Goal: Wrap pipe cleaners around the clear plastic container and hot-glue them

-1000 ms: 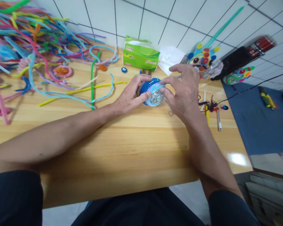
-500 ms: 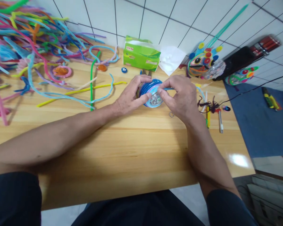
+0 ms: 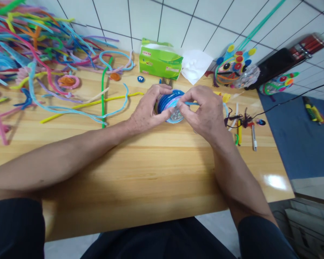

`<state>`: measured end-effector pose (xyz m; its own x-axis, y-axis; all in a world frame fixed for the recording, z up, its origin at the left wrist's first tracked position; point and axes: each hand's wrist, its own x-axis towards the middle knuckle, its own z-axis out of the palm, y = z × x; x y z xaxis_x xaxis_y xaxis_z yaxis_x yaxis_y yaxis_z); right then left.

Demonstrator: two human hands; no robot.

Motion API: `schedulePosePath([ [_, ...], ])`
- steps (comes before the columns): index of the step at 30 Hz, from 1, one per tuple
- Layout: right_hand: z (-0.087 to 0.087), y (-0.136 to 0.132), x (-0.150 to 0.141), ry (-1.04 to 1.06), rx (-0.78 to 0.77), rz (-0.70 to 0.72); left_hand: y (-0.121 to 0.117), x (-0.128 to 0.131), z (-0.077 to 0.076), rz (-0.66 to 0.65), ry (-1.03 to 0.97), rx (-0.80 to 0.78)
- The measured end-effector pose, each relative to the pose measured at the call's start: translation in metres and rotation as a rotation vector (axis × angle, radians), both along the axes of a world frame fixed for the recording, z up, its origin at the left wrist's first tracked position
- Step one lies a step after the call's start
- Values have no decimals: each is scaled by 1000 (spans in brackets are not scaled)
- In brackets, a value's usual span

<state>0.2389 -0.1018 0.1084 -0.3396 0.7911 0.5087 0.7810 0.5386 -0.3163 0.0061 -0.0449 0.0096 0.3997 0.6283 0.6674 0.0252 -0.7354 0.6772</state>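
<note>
A round piece (image 3: 169, 99) wrapped in dark blue, lilac and light blue pipe cleaner, with a clear shiny end facing me, rests on the table at mid-view. My left hand (image 3: 148, 108) grips it from the left, thumb low near the clear end and fingers over the top. On the other side, my right hand (image 3: 206, 109) is closed, thumb and index finger pinched at the rim. A light blue pipe cleaner (image 3: 191, 103) runs through that pinch. Behind the wrapped piece, the dark tips of pliers (image 3: 166, 82) partly show.
Many tangled pipe cleaners (image 3: 40, 46) fill the back left. A green tissue pack (image 3: 160, 61) and white paper (image 3: 196, 64) stand against the tiled wall. To the right are a decorated bottle craft (image 3: 229, 72), a black-and-red flask (image 3: 278, 66) and a utility knife (image 3: 254, 138).
The view has shifted slightly. My right fingertips have moved a little left along the wrapped piece's rim, while my left hand keeps its hold.
</note>
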Motion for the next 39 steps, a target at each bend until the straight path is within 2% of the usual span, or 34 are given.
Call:
schedulePosePath([
  [5,0,-3,-1,45,-99,-19,-2,0,1,17,-19,-19],
  [12,-13,0,-1,93,-44,-33,-3,0,-4,26,-34,7],
  [17,-12,-5,-7,69,5,-58,-1,1,-7,22,-32,5],
  [25,-16,-4,-8,73,48,-56,-4,-2,-1,9,-5,12],
  [30,-16,-6,-8,63,31,-63,-3,-1,-1,32,-6,68],
  [34,-16,-7,-9,97,-24,-48,-2,0,-2,23,-7,37],
  [39,-13,-8,-7,98,29,-22,0,0,-5,50,-7,25],
])
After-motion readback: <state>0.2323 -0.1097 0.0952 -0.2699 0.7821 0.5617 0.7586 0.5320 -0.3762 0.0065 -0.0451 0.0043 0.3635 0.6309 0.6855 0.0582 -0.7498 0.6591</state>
